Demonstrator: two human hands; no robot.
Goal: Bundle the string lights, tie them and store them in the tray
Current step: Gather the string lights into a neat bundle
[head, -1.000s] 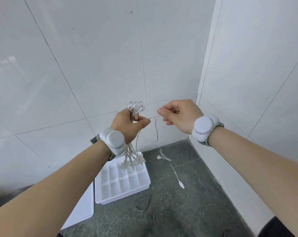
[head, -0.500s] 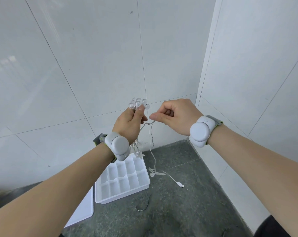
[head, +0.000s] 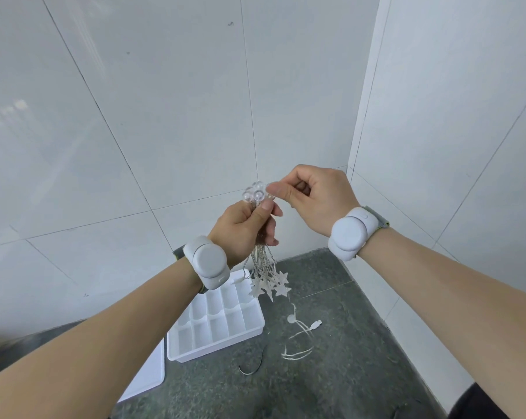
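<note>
My left hand (head: 243,229) is closed around a bundle of string lights (head: 263,258), held in the air in front of the wall. Clear round bulbs (head: 254,192) stick out above the fist, and white star lights (head: 271,285) hang below it. My right hand (head: 314,196) pinches a bulb or the wire right at the top cluster. The loose tail of wire with the white USB plug (head: 316,325) trails onto the grey floor. A white compartment tray (head: 216,323) lies on the floor beneath my left wrist, its cells empty.
A short dark tie wire (head: 251,365) lies curved on the floor in front of the tray. A flat white lid (head: 145,379) rests left of the tray. White tiled walls meet in a corner close behind and to the right.
My right hand has moved left and up to the bulb cluster, bringing another length of wire. The bundle has lifted, and the loose tail on the floor has shortened.
</note>
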